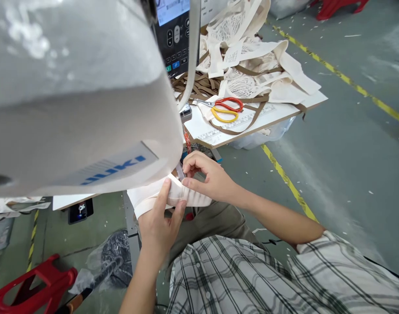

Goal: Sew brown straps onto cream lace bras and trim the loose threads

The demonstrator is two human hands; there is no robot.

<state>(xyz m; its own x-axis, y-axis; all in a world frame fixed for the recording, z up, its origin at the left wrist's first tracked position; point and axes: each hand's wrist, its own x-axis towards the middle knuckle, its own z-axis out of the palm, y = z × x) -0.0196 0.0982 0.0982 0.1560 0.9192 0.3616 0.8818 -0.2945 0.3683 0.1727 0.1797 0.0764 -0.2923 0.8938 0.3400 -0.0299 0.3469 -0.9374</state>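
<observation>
A cream garment piece (194,198) lies under the head of a white sewing machine (88,131) marked JUKI, its far part hidden by the machine. My left hand (162,220) rests on the garment piece, with index finger and thumb stretched out and apart. My right hand (207,176) has its fingers curled, thumb and fingertips closed at the garment's edge beside a metal part (179,171) of the machine. A bit of brown strap shows next to that metal part. The needle is hidden from view.
Scissors (227,109) with red and yellow handles lie on the white tabletop (215,133), near brown straps (201,85) and a heap of cream lace garments (245,65). A control panel (176,41) stands behind. Low left are a red stool (39,283) and a phone (80,211).
</observation>
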